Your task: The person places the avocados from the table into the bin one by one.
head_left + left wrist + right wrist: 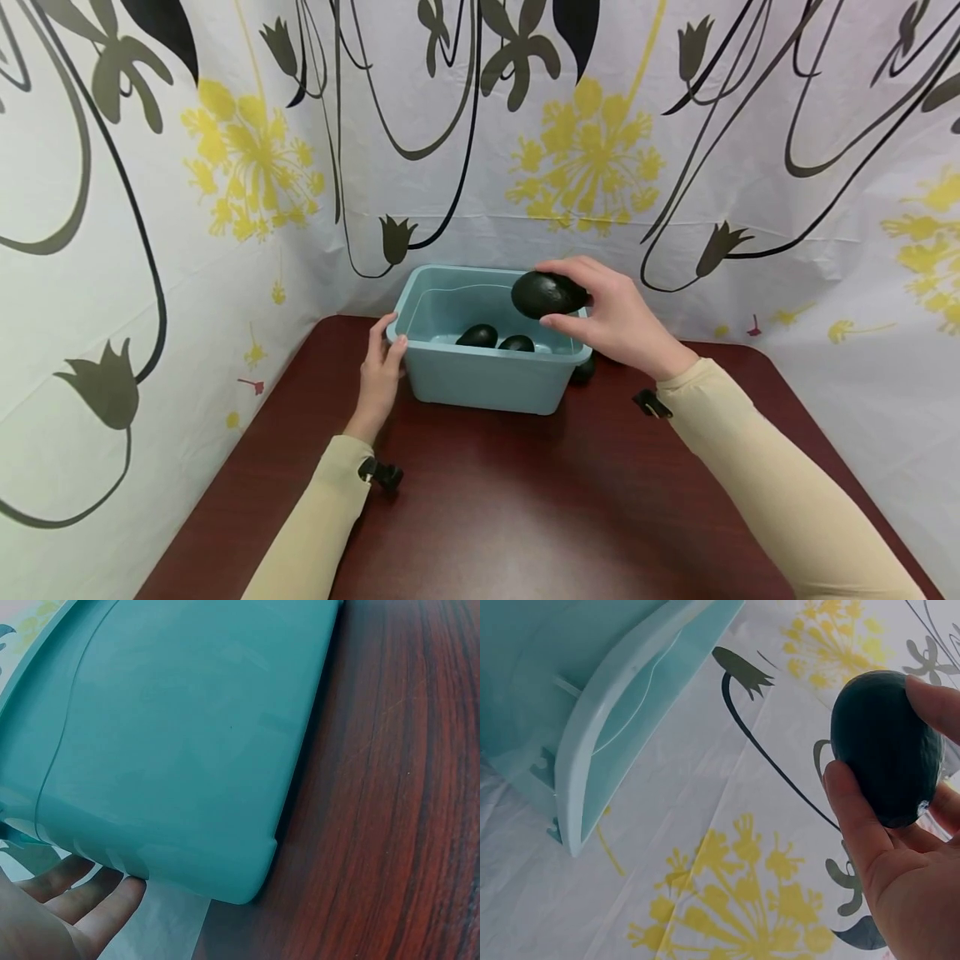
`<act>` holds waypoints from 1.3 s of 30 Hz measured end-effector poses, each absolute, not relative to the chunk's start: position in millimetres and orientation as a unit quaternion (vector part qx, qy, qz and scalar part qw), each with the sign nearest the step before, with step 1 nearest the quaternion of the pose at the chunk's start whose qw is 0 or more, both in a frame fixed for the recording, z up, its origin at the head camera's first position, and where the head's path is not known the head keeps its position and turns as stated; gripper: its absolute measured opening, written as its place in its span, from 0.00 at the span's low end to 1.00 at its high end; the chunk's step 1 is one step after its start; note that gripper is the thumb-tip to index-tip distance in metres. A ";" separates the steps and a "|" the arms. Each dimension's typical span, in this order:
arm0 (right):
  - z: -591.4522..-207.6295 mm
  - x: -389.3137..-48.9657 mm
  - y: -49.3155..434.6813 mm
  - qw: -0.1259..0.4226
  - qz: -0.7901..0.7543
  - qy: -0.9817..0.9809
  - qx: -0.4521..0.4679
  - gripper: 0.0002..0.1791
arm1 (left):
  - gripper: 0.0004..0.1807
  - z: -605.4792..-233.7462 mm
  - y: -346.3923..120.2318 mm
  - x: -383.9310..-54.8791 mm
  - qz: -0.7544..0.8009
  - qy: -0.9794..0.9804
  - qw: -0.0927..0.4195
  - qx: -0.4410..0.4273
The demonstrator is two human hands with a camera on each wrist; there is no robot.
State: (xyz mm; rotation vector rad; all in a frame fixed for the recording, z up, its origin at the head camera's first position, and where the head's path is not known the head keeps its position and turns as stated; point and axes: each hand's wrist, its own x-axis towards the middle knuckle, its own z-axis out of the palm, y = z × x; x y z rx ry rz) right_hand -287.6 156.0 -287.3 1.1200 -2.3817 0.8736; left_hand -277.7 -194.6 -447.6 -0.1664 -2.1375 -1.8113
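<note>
My right hand holds a dark, nearly black avocado above the right side of a light blue plastic bin. In the right wrist view, the avocado sits between the thumb and fingertips, its stem end toward the palm. Inside the bin lie two more avocados, one near the middle and another just right of it, both partly hidden by the front wall. At the bin's left end, my left hand grips the rim corner; the left wrist view shows several fingers against its outer wall.
Another dark avocado rests on the table beside the bin's right end, mostly hidden behind bin and hand. The brown wooden table meets a floral-patterned curtain at the back and sides.
</note>
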 end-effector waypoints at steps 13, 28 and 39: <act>-280.2 -307.7 141.5 0.168 0.285 -0.859 0.390 0.34 | 0.29 -452.3 -195.4 -281.2 -0.639 -0.748 0.168 -0.056; -278.2 -332.0 124.3 0.123 0.235 -0.882 0.389 0.35 | 0.29 -447.0 -193.4 -277.4 -0.634 -0.752 0.168 -0.060; -255.4 -349.5 99.0 0.105 0.183 -0.882 0.422 0.35 | 0.28 -446.9 -193.1 -277.3 -0.634 -0.752 0.171 -0.058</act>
